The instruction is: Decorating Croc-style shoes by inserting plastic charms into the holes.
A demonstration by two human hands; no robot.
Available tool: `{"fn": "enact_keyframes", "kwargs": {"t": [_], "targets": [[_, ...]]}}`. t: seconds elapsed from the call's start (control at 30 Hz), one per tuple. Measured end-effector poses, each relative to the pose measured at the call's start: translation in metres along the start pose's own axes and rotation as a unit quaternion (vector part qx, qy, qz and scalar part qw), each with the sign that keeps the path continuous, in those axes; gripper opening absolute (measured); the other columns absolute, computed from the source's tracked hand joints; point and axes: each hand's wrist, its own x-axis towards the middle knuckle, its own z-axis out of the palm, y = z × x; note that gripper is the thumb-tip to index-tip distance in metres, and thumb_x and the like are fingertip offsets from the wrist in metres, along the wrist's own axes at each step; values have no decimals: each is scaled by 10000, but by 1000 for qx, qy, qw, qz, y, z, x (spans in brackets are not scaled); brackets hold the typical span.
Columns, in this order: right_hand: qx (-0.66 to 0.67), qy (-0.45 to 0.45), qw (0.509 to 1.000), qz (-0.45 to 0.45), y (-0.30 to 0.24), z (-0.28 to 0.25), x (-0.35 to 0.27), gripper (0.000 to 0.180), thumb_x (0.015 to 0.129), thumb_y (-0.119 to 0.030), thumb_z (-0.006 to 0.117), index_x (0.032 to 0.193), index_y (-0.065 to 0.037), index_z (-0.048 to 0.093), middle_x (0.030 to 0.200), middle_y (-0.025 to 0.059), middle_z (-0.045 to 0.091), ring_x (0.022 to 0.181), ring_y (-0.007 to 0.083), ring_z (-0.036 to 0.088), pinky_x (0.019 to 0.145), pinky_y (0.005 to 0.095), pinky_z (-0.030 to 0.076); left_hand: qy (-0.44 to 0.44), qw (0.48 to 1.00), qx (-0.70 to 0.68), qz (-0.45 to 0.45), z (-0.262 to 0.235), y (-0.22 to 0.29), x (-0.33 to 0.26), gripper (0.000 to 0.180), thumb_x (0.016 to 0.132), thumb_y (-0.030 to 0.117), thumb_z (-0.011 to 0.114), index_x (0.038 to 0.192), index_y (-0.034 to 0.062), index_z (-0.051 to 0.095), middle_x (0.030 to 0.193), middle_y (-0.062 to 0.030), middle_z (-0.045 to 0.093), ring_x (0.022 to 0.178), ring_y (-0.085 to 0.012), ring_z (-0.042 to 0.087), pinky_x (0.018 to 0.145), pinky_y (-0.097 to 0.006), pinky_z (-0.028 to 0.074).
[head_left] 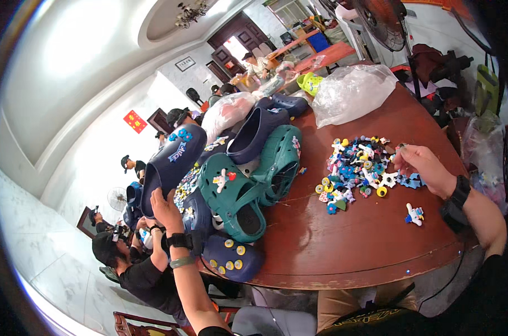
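My left hand (165, 211) grips a navy clog (178, 154) by its heel end and holds it up at the left of the table. Blue flower charms and a light-blue lettered charm are fixed on that clog's toe. My right hand (425, 165) is closed in a pinch at the right edge of a pile of colourful shoe charms (360, 168). A small charm, its shape mostly hidden, shows at the fingertips. One white charm (415, 215) lies apart, nearer to me. Two green clogs (231, 187) rest on the heap of shoes between my hands.
More navy clogs (257, 134) are heaped on the brown table (315, 246), one with round yellow charms (231, 259) at the near edge. A clear plastic bag (355, 92) and a lime clog (309, 83) lie farther back. A co-worker in black (147, 280) sits close at the left.
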Motion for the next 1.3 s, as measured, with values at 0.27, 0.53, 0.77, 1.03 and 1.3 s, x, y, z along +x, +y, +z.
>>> {"fn": "enact_keyframes", "kwargs": {"t": [0.27, 0.53, 0.77, 1.03, 1.3], "targets": [[-45, -35, 998, 0, 10, 1, 6, 298, 992, -260, 460, 922, -22, 625, 839, 16, 612, 777, 89, 559, 676, 236, 452, -382, 917, -7, -116, 44, 28, 19, 341, 730, 115, 711, 1040, 25, 601, 900, -175, 646, 879, -353, 623, 741, -413, 479], [-52, -61, 996, -38, 0, 4, 4, 288, 996, -230, 476, 929, 11, 619, 828, 13, 608, 787, 72, 549, 716, 239, 455, -149, 981, 124, 30, 58, 109, 65, 295, 809, 127, 595, 1098, 73, 613, 1074, -161, 620, 1030, -341, 563, 845, -440, 438], [-109, -93, 985, -99, 0, 6, -4, 271, 967, -221, 521, 928, 12, 654, 825, 42, 662, 777, 83, 576, 703, 259, 466, -347, 897, 216, 171, 116, 176, 73, 334, 711, 308, 740, 945, 82, 663, 1017, -96, 653, 1053, -278, 577, 908, -448, 386], [-117, -112, 983, -92, 0, 10, -6, 274, 948, -251, 555, 893, -3, 661, 728, 45, 649, 686, 82, 575, 646, 269, 471, -523, 799, 189, 226, 153, 197, 61, 340, 711, 312, 740, 944, 81, 649, 1026, -138, 682, 976, -290, 655, 924, -486, 436], [-132, -125, 975, -125, 3, 11, -6, 268, 950, -245, 555, 891, -6, 661, 725, 44, 652, 664, 79, 568, 622, 273, 465, -476, 831, 128, 260, 152, 196, 56, 346, 650, 193, 820, 879, 31, 619, 929, -173, 668, 938, -322, 654, 789, -419, 534]]}}
